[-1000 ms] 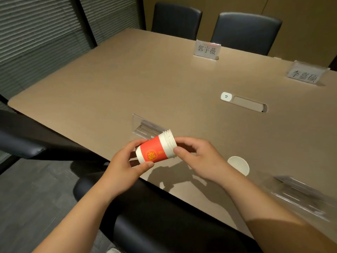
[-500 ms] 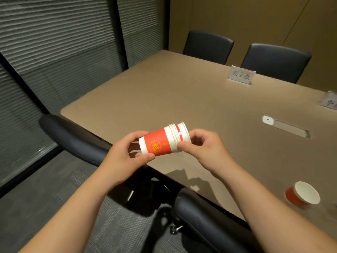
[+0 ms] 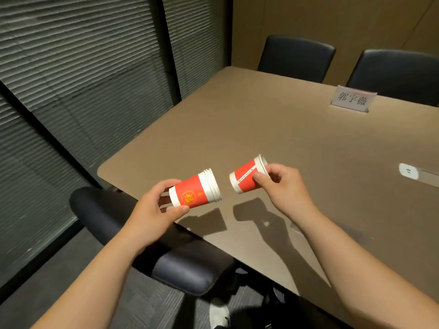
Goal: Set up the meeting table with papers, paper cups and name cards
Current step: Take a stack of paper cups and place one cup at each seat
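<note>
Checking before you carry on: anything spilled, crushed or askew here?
Nothing stands out. The stack of red paper cups in the left hand and the single red paper cup in the right hand look undamaged.

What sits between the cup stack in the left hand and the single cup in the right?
Nothing: the head view shows only bare table behind the gap separating the cup stack and single cup.

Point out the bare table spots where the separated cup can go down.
Bare tabletop runs from the near left corner up to the name card. It is also bare right of the right hand, holding the single cup, short of the power socket. Between it and the left hand with the cup stack, room is tight.
</note>
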`<state>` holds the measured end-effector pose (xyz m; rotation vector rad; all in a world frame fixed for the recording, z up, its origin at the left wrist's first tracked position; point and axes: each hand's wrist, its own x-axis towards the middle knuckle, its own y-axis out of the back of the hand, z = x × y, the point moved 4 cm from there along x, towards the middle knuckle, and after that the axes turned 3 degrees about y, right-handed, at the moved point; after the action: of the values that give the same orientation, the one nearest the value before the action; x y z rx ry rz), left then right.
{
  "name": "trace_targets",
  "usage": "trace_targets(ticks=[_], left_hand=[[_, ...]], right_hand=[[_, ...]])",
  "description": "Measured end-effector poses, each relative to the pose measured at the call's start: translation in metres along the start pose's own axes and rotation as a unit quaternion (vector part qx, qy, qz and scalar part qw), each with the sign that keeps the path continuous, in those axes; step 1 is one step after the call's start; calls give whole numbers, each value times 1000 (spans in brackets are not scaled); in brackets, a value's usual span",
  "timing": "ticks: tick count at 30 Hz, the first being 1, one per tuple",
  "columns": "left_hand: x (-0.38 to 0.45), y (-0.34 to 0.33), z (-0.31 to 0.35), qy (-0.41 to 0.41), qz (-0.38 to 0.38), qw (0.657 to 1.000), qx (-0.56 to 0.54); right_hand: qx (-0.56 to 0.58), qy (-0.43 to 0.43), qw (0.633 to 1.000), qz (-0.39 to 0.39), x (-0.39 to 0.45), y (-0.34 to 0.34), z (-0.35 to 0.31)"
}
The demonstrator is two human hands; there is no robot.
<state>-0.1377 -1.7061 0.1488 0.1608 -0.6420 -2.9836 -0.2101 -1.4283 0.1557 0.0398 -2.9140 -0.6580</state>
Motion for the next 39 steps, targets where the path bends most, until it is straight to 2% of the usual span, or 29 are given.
trace_targets(ticks=[3, 5, 7, 10, 13, 15, 18, 20, 22, 23, 25, 26, 28, 30, 36, 39], left_hand=[[32, 13, -13, 30, 3, 1000, 7], [44, 13, -15, 35, -4, 999, 10], [56, 11, -17, 42, -11, 999, 2], [68, 3, -20, 47, -39, 998, 0], [75, -1, -27, 60, -56, 997, 0], [78, -3, -31, 67, -66, 996, -4], [83, -3, -34, 65, -79, 995, -6], [84, -1, -36, 69, -80, 994, -15], [84, 7, -38, 75, -74, 994, -36], [84, 11, -39, 77, -72, 993, -48], [85, 25, -42, 77, -62, 993, -69], [85, 36, -43, 73, -57, 993, -78], [85, 59, -45, 61, -47, 993, -94], [86, 84, -47, 52, -36, 992, -104], [99, 190, -72, 16, -29, 990, -140], [96, 277, -92, -3, -31, 987, -159]], right_hand=[[-165, -21, 986, -17, 32, -24, 37], [-297, -6, 953, -53, 37, -38, 55], [-382, 28, 921, -74, 38, -47, 65], [-442, 62, 889, -103, 36, -58, 77], [-479, 11, 859, -180, 31, -66, 95], [-480, -26, 852, -208, 27, -68, 100], [-474, -41, 857, -197, 29, -64, 91], [-438, -23, 888, -138, 35, -58, 71], [-355, 32, 932, -67, 44, -58, 37], [-306, 60, 948, -57, 48, -63, 17], [-183, 78, 974, -106, 54, -86, -20], [-112, 56, 981, -148, 55, -104, -36], [28, -8, 980, -199, 57, -137, -59], [94, -46, 972, -209, 58, -166, -75], [157, -66, 967, -190, 63, -248, -128], [176, -47, 967, -179, 65, -316, -174]])
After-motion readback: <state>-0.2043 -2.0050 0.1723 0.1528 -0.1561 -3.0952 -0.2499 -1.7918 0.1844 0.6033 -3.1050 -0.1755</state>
